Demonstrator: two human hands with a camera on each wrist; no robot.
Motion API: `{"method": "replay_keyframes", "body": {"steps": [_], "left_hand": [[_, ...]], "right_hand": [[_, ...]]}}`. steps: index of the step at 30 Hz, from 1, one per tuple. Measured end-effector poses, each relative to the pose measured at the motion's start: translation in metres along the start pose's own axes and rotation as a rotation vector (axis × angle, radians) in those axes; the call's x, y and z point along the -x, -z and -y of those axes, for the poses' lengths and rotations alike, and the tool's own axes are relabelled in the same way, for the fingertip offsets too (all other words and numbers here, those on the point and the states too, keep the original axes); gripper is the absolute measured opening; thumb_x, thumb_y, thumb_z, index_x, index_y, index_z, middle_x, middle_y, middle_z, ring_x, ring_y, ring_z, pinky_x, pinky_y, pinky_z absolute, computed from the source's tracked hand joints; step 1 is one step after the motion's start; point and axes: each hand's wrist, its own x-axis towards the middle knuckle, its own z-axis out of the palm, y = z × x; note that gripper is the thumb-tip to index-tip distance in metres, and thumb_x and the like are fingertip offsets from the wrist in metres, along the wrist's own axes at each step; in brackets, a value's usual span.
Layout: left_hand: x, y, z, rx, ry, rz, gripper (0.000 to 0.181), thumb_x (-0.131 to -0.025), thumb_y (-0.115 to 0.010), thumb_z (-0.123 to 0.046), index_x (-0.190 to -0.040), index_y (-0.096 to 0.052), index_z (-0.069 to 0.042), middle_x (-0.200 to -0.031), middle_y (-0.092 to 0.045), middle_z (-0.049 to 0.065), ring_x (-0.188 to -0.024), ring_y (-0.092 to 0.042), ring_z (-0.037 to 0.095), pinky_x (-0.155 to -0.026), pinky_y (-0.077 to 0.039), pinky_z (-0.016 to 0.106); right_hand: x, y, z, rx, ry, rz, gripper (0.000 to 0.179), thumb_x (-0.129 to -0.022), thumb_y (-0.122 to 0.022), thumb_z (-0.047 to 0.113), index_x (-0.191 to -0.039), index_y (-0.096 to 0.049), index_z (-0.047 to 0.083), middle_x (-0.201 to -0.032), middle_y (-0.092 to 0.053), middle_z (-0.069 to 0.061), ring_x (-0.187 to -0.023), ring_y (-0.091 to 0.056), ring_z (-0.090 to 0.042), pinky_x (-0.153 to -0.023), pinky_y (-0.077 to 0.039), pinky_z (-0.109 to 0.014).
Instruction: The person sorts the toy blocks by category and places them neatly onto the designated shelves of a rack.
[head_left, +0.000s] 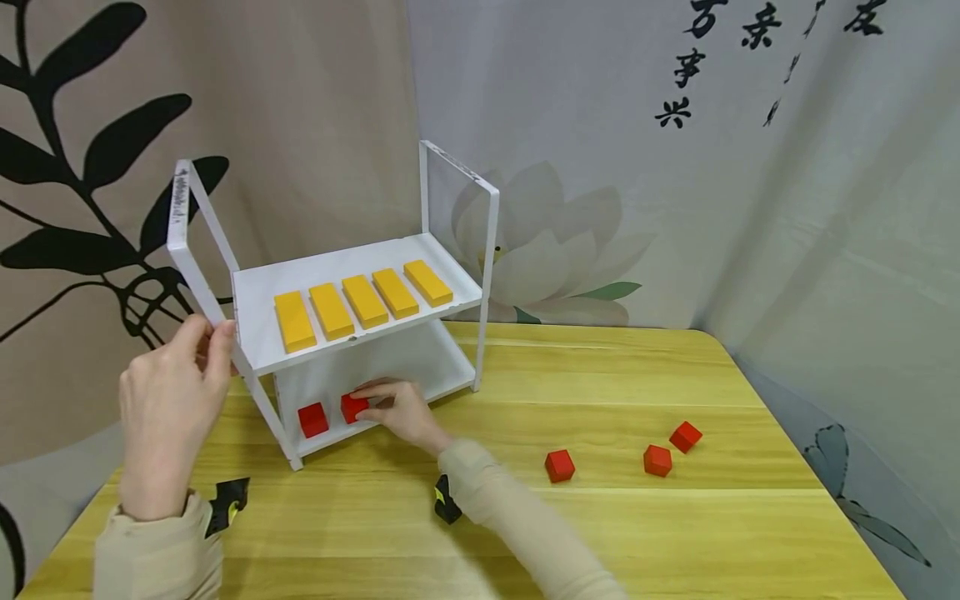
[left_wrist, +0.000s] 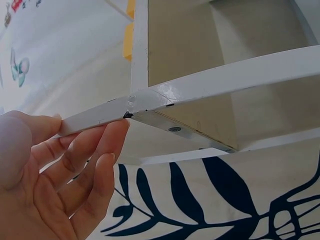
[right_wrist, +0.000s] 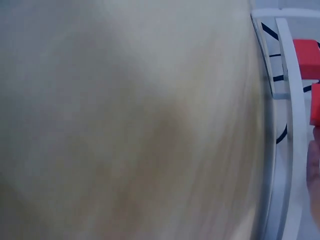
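A white two-tier rack (head_left: 375, 337) stands on the table. My left hand (head_left: 171, 392) grips its left front post, thumb on one side and fingers on the other, as the left wrist view also shows. On the lower shelf, my right hand (head_left: 401, 412) pinches a red cube (head_left: 354, 408) between thumb and fingers. Left of it on that shelf sits another red cube (head_left: 312, 420). Several yellow blocks (head_left: 365, 301) lie in a row on the upper shelf. In the right wrist view only the fingertips (right_wrist: 314, 165) show, at the right edge, below the held red cube.
To the right on the wooden table (head_left: 480, 533) lie three loose red cubes: one nearer (head_left: 559, 466), and two close together, a middle one (head_left: 657, 460) and a farther one (head_left: 686, 437). Printed curtains (head_left: 555, 100) hang right behind the table.
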Motion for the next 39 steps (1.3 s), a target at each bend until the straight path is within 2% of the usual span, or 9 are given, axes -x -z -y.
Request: {"method": "replay_keyframes", "body": {"steps": [5,11,17,23,27,33,39], "left_hand": [[0.0,-0.001,0.0,0.001,-0.008,-0.012,0.036,-0.099,-0.049,-0.028,-0.082,-0.056,0.003,-0.058,-0.056,0.019,-0.041,-0.035,0.022,-0.044,-0.022,0.028],[0.0,-0.002,0.001,0.004,-0.016,-0.02,0.037,-0.099,-0.049,-0.029,-0.08,-0.055,0.002,-0.057,-0.055,0.018,-0.041,-0.035,0.022,-0.044,-0.022,0.029],[0.0,-0.002,0.0,-0.002,-0.011,-0.015,0.036,-0.099,-0.049,-0.028,-0.08,-0.055,0.002,-0.057,-0.053,0.018,-0.041,-0.034,0.022,-0.044,-0.022,0.029],[0.0,-0.002,0.0,0.002,-0.015,-0.018,0.036,-0.099,-0.049,-0.028,-0.08,-0.055,0.002,-0.057,-0.054,0.018,-0.041,-0.033,0.021,-0.044,-0.022,0.028],[0.0,-0.001,0.0,0.001,-0.014,-0.016,0.036,-0.099,-0.049,-0.028,-0.079,-0.054,0.002,-0.057,-0.054,0.018,-0.041,-0.033,0.021,-0.044,-0.022,0.028],[0.0,-0.001,0.0,-0.005,-0.012,-0.009,0.036,-0.099,-0.049,-0.028,-0.08,-0.054,0.002,-0.056,-0.052,0.017,-0.041,-0.033,0.021,-0.044,-0.022,0.029],[0.0,-0.001,0.001,0.006,-0.019,-0.024,0.035,-0.099,-0.049,-0.026,-0.081,-0.055,0.003,-0.058,-0.056,0.019,-0.041,-0.035,0.022,-0.044,-0.022,0.028]], "right_hand": [[-0.002,-0.007,0.002,0.058,-0.007,-0.012,0.027,-0.08,-0.076,0.013,-0.107,-0.073,0.015,-0.117,-0.069,-0.001,-0.091,-0.064,-0.002,-0.072,-0.049,-0.01],[-0.004,-0.012,0.001,0.1,-0.021,-0.008,0.028,-0.082,-0.074,0.013,-0.109,-0.072,0.016,-0.12,-0.067,0.0,-0.1,-0.064,-0.004,-0.074,-0.048,-0.009],[-0.004,-0.013,0.001,0.106,-0.005,0.001,0.028,-0.083,-0.072,0.011,-0.111,-0.071,0.015,-0.122,-0.066,-0.001,-0.1,-0.064,-0.006,-0.075,-0.048,-0.009],[-0.003,-0.011,0.0,0.086,-0.004,0.022,0.03,-0.084,-0.071,0.012,-0.114,-0.07,0.015,-0.127,-0.063,0.0,-0.11,-0.062,-0.008,-0.079,-0.047,-0.009],[0.0,-0.007,0.0,0.04,-0.003,0.038,0.031,-0.085,-0.07,0.011,-0.116,-0.069,0.014,-0.129,-0.062,-0.001,-0.112,-0.061,-0.009,-0.081,-0.048,-0.011],[0.007,0.007,-0.004,0.018,0.025,0.049,0.032,-0.086,-0.068,0.01,-0.118,-0.067,0.009,-0.129,-0.061,-0.004,-0.103,-0.063,-0.011,-0.083,-0.048,-0.013],[0.018,0.032,-0.004,0.078,0.039,0.045,0.031,-0.087,-0.068,0.015,-0.118,-0.067,0.012,-0.13,-0.061,-0.002,-0.117,-0.058,-0.014,-0.088,-0.048,-0.017]]}}
